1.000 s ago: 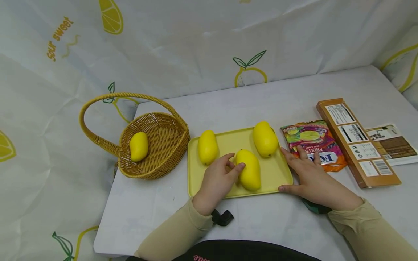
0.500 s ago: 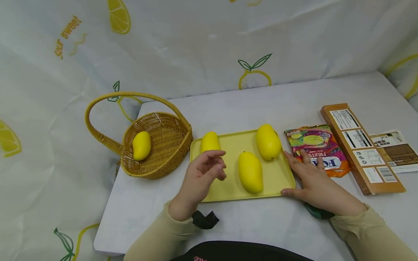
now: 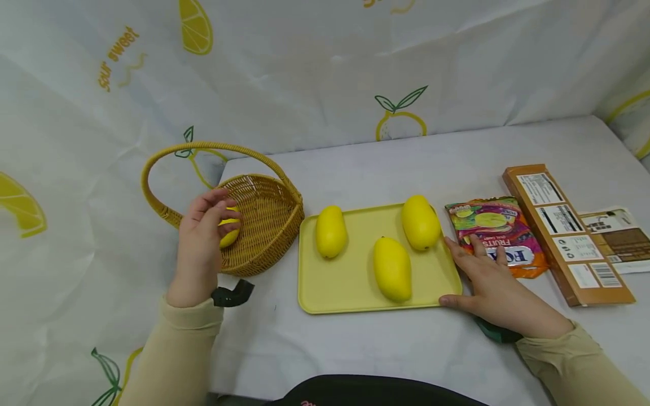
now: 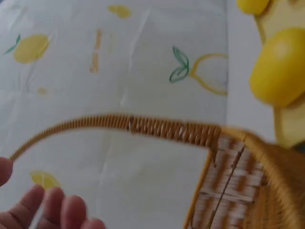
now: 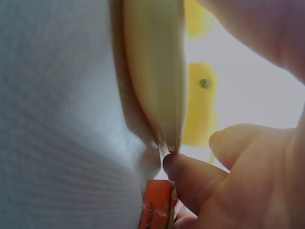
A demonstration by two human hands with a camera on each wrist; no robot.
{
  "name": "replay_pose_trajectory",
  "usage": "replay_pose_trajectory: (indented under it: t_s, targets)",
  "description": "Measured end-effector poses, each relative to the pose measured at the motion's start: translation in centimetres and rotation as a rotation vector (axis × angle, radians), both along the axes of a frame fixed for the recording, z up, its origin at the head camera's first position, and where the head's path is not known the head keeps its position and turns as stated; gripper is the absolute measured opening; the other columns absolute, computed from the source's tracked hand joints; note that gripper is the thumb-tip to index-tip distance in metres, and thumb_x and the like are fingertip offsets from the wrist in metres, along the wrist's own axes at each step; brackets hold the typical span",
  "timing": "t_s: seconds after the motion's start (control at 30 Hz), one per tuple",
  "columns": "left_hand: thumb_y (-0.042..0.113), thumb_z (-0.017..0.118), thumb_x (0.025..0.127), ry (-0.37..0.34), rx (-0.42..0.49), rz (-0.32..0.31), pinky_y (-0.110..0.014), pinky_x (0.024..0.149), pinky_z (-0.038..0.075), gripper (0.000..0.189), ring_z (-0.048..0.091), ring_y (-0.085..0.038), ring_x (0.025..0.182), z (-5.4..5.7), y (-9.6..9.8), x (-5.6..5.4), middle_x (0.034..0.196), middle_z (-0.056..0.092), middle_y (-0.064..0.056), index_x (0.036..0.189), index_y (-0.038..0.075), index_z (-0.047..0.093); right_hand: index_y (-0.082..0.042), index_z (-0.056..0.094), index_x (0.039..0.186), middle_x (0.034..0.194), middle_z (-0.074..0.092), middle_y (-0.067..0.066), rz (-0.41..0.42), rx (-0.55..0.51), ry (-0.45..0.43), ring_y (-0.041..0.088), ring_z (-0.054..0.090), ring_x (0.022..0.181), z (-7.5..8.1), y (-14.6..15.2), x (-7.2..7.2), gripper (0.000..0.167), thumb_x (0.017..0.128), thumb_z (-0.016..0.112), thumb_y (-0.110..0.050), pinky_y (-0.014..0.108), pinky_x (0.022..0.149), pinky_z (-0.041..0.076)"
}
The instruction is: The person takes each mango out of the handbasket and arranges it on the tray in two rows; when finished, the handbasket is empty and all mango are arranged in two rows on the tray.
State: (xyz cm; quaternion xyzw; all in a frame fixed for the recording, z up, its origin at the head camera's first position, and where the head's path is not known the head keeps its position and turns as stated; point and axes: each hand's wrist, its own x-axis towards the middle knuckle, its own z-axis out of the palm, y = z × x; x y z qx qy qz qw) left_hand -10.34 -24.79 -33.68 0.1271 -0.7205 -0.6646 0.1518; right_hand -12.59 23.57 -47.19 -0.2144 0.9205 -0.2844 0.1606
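Observation:
Loosely bent and holding nothing, my left hand (image 3: 200, 243) is over the left side of the wicker basket (image 3: 274, 248). It partly hides a yellow mango (image 3: 231, 235) in the basket. In the left wrist view the fingertips (image 4: 72, 210) appear below the basket handle (image 4: 95, 121). A pale yellow tray (image 3: 332, 290) bears a left mango (image 3: 331, 231), a middle mango (image 3: 392, 269) and a right mango (image 3: 421, 223). My right hand (image 3: 490, 293) lies spread at the tray's right edge. Its fingers touch that edge in the right wrist view.
A colourful candy packet (image 3: 492, 225) lies just beyond my right fingers. Right of it are a long brown box (image 3: 569, 237) and a white and brown packet (image 3: 622, 239). Something dark green (image 3: 497, 331) shows under my right wrist. A printed cloth (image 3: 304, 73) hangs behind the table.
My left hand has left the middle mango and swung left, across the tray to the basket. The mangoes keep their places. My right hand stays at the tray edge.

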Motion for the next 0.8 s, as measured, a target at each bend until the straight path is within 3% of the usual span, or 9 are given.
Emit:
replay_pose_trajectory:
  t_s: [0.07, 0.13, 0.23, 0.3, 0.4, 0.57, 0.8]
  targets:
    - [0.023, 0.053, 0.116, -0.094, -0.057, 0.035, -0.025, 0.092, 0.057, 0.034, 0.065, -0.016, 0.109, 0.2, -1.9, -0.8, 0.128, 0.065, -0.003, 0.147, 0.011, 0.061, -0.005, 0.017, 0.177, 0.172, 0.029, 0.039, 0.001, -0.004, -0.003, 0.068, -0.002, 0.162, -0.1, 0.0, 0.0, 0.124, 0.089, 0.090, -0.053, 0.079, 0.120, -0.026]
    - [0.028, 0.050, 0.117, -0.189, -0.112, 0.030, -0.031, 0.106, 0.052, 0.046, 0.060, -0.019, 0.127, 0.2, -3.6, -1.4, 0.148, 0.059, -0.007, 0.161, 0.013, 0.052, -0.004, 0.017, 0.177, 0.173, 0.029, 0.038, 0.003, -0.007, -0.002, 0.067, -0.003, 0.162, -0.1, 0.1, -0.1, 0.124, 0.089, 0.090, -0.052, 0.078, 0.119, -0.028]
    - [0.036, 0.044, 0.118, -0.326, -0.172, -0.017, -0.046, 0.128, 0.037, 0.063, 0.041, -0.028, 0.157, -0.2, -5.4, -2.2, 0.176, 0.035, -0.012, 0.176, 0.016, 0.029, -0.003, 0.018, 0.176, 0.173, 0.030, 0.038, 0.004, -0.015, 0.000, 0.067, -0.005, 0.162, -0.3, 0.1, -0.2, 0.124, 0.088, 0.091, -0.051, 0.078, 0.119, -0.028]
    - [0.040, 0.041, 0.118, -0.383, -0.174, -0.046, -0.054, 0.136, 0.025, 0.070, 0.023, -0.032, 0.168, -0.5, -6.0, -2.5, 0.185, 0.016, -0.011, 0.179, 0.018, 0.016, -0.003, 0.019, 0.176, 0.172, 0.031, 0.038, 0.005, -0.022, 0.003, 0.067, -0.006, 0.162, -0.4, 0.1, -0.2, 0.124, 0.088, 0.091, -0.051, 0.079, 0.119, -0.028]
    - [0.047, 0.041, 0.117, -0.451, -0.158, -0.049, -0.056, 0.138, 0.015, 0.077, 0.008, -0.035, 0.172, -0.9, -6.6, -2.8, 0.187, 0.000, -0.007, 0.180, 0.021, 0.005, -0.003, 0.018, 0.176, 0.173, 0.030, 0.038, 0.007, -0.026, 0.005, 0.066, -0.006, 0.162, -0.4, 0.1, -0.1, 0.124, 0.088, 0.091, -0.051, 0.079, 0.119, -0.027]
    - [0.054, 0.041, 0.115, -0.561, -0.153, -0.025, -0.054, 0.139, 0.011, 0.083, 0.002, -0.034, 0.172, -1.4, -7.2, -3.3, 0.186, -0.011, 0.000, 0.179, 0.024, -0.003, -0.002, 0.018, 0.176, 0.173, 0.028, 0.037, 0.011, -0.013, 0.004, 0.067, -0.005, 0.162, -0.2, 0.0, -0.1, 0.124, 0.089, 0.090, -0.051, 0.079, 0.119, -0.027]
    - [0.049, 0.039, 0.116, -0.599, -0.106, -0.057, -0.049, 0.139, 0.012, 0.085, 0.004, -0.030, 0.171, -2.2, -7.2, -4.6, 0.186, -0.013, -0.004, 0.178, 0.021, -0.012, -0.002, 0.018, 0.176, 0.172, 0.029, 0.039, 0.011, -0.002, 0.006, 0.067, -0.004, 0.162, -0.2, 0.0, -0.1, 0.124, 0.089, 0.090, -0.052, 0.078, 0.119, -0.027]
